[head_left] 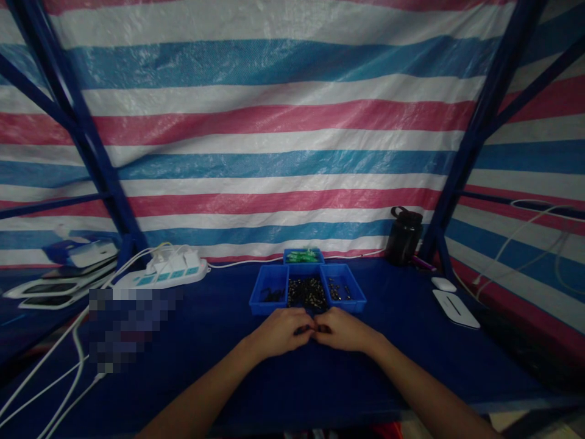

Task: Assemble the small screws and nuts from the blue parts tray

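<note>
My left hand and my right hand meet fingertip to fingertip just in front of the blue bins, low over the dark blue table. The fingers of both hands are curled and closed; anything between them is too small or hidden to make out. Directly beyond them is a middle bin full of small dark and brassy parts. The left blue bin holds a few black pieces, and the right blue bin a few small metallic pieces. Behind these, a small blue bin holds green items.
A white power strip with plugs and cables lies at the back left, beside stacked white devices. A black bottle stands at the back right. A white flat device and small white case lie right. Blue posts flank the table.
</note>
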Action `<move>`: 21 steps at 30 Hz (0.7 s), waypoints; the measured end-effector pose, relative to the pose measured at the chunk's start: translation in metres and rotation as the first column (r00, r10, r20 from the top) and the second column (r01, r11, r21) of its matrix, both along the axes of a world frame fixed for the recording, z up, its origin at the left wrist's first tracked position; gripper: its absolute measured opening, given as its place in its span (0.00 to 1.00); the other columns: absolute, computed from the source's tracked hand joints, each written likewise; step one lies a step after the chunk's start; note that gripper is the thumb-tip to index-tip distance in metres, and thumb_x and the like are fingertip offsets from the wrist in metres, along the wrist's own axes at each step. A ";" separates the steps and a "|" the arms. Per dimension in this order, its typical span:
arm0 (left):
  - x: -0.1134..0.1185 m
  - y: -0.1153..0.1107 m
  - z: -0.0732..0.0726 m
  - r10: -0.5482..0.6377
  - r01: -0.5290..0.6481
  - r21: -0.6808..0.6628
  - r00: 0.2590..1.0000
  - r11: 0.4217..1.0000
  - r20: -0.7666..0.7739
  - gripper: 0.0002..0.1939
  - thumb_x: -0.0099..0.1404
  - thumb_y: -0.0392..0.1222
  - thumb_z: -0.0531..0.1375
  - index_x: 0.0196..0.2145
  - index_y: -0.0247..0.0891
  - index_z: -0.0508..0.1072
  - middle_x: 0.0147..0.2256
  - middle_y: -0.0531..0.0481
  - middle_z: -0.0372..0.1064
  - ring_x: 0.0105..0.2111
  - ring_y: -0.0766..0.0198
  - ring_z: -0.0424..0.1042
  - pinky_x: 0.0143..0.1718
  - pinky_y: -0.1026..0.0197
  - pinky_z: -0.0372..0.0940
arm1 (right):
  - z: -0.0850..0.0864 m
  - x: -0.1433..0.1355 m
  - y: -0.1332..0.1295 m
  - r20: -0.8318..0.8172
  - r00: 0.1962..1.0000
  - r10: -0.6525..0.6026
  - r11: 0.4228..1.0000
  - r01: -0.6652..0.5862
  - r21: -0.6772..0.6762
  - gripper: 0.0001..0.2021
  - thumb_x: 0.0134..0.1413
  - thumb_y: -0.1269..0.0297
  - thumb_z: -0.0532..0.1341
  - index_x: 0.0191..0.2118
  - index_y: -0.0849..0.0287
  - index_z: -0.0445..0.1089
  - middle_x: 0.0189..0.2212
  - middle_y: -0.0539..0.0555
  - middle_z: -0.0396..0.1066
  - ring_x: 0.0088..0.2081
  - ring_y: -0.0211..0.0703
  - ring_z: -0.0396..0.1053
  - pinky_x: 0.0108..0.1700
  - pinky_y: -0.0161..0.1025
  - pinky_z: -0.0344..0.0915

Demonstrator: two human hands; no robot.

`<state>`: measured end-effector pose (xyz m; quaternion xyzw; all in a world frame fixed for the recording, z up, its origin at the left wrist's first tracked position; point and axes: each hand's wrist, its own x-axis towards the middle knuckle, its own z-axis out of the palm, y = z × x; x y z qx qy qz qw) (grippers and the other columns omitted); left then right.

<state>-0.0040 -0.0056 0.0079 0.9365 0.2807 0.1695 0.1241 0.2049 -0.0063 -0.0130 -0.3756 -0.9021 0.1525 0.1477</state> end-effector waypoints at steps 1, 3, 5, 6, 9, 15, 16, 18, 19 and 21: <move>0.000 0.000 0.000 0.013 -0.013 0.003 1.000 1.000 0.005 0.06 0.65 0.37 0.56 0.38 0.40 0.72 0.33 0.53 0.69 0.32 0.67 0.69 0.32 0.68 0.58 | 0.001 0.000 0.000 -0.004 1.000 -0.007 1.000 0.007 0.000 0.09 0.55 0.65 0.57 0.29 0.62 0.70 0.21 0.50 0.70 0.23 0.34 0.63 0.25 0.32 0.48; 0.000 0.001 0.000 0.048 -0.048 0.003 0.999 0.999 0.014 0.05 0.64 0.36 0.56 0.37 0.39 0.72 0.32 0.53 0.69 0.31 0.67 0.68 0.31 0.68 0.58 | 0.003 0.001 0.000 -0.016 1.000 -0.015 1.000 0.015 -0.004 0.09 0.57 0.65 0.56 0.29 0.62 0.70 0.22 0.50 0.70 0.23 0.34 0.63 0.25 0.32 0.48; -0.001 0.002 0.000 0.086 -0.086 0.004 0.996 0.996 0.012 0.05 0.64 0.36 0.56 0.36 0.38 0.71 0.31 0.53 0.69 0.31 0.66 0.68 0.31 0.68 0.58 | 0.006 0.002 -0.001 -0.030 0.999 -0.026 1.000 0.025 -0.009 0.09 0.57 0.65 0.56 0.30 0.61 0.70 0.22 0.49 0.70 0.23 0.34 0.63 0.26 0.31 0.49; -0.001 0.002 0.000 0.104 -0.104 0.007 0.995 0.995 0.008 0.05 0.64 0.36 0.56 0.36 0.38 0.71 0.31 0.52 0.69 0.30 0.66 0.68 0.31 0.67 0.58 | 0.008 0.002 -0.001 -0.039 0.999 -0.037 0.999 0.036 -0.012 0.08 0.57 0.64 0.56 0.31 0.61 0.70 0.22 0.49 0.70 0.23 0.34 0.63 0.26 0.31 0.49; -0.001 0.003 -0.001 0.131 -0.131 0.018 0.991 0.991 -0.014 0.06 0.66 0.37 0.54 0.35 0.38 0.71 0.32 0.51 0.70 0.31 0.65 0.69 0.31 0.67 0.58 | 0.010 0.003 -0.002 -0.092 0.993 -0.074 0.997 0.072 -0.026 0.08 0.58 0.63 0.56 0.33 0.60 0.70 0.22 0.48 0.69 0.24 0.34 0.64 0.27 0.30 0.51; 0.000 0.004 -0.005 0.093 -0.092 0.018 0.995 0.996 -0.041 0.08 0.68 0.36 0.52 0.34 0.37 0.70 0.32 0.51 0.70 0.32 0.64 0.70 0.32 0.66 0.59 | 0.008 0.001 -0.001 -0.242 0.966 -0.088 0.987 0.052 -0.152 0.09 0.59 0.59 0.57 0.37 0.59 0.68 0.21 0.46 0.66 0.23 0.34 0.63 0.25 0.29 0.54; 0.000 0.004 -0.005 0.090 -0.089 0.017 0.995 0.996 -0.039 0.08 0.68 0.37 0.51 0.35 0.37 0.70 0.32 0.51 0.70 0.33 0.64 0.70 0.32 0.66 0.59 | 0.008 0.001 -0.001 -0.248 0.965 -0.084 0.986 0.045 -0.159 0.08 0.59 0.60 0.57 0.38 0.59 0.68 0.21 0.45 0.66 0.22 0.33 0.62 0.25 0.29 0.54; 0.000 0.004 -0.005 0.090 -0.089 0.009 0.996 0.996 -0.027 0.09 0.69 0.37 0.50 0.36 0.37 0.69 0.33 0.51 0.70 0.34 0.64 0.70 0.33 0.66 0.59 | 0.008 0.001 -0.001 -0.234 0.969 -0.080 0.987 0.044 -0.156 0.07 0.58 0.62 0.57 0.39 0.59 0.68 0.21 0.45 0.66 0.22 0.33 0.62 0.26 0.29 0.54; 0.000 0.004 -0.005 0.091 -0.091 0.002 0.996 0.996 -0.018 0.09 0.70 0.37 0.50 0.37 0.37 0.69 0.33 0.50 0.70 0.34 0.64 0.70 0.34 0.66 0.59 | 0.008 0.001 -0.001 -0.216 0.973 -0.083 0.988 0.052 -0.146 0.07 0.58 0.62 0.56 0.39 0.59 0.68 0.21 0.45 0.66 0.23 0.33 0.62 0.26 0.29 0.54; 0.000 0.004 -0.004 0.090 -0.090 -0.009 0.996 0.996 0.005 0.10 0.71 0.37 0.49 0.38 0.37 0.69 0.35 0.50 0.70 0.35 0.64 0.70 0.35 0.66 0.60 | 0.008 0.002 0.000 -0.165 0.982 -0.096 0.990 0.078 -0.114 0.07 0.58 0.63 0.56 0.39 0.59 0.68 0.22 0.46 0.68 0.24 0.35 0.64 0.27 0.30 0.54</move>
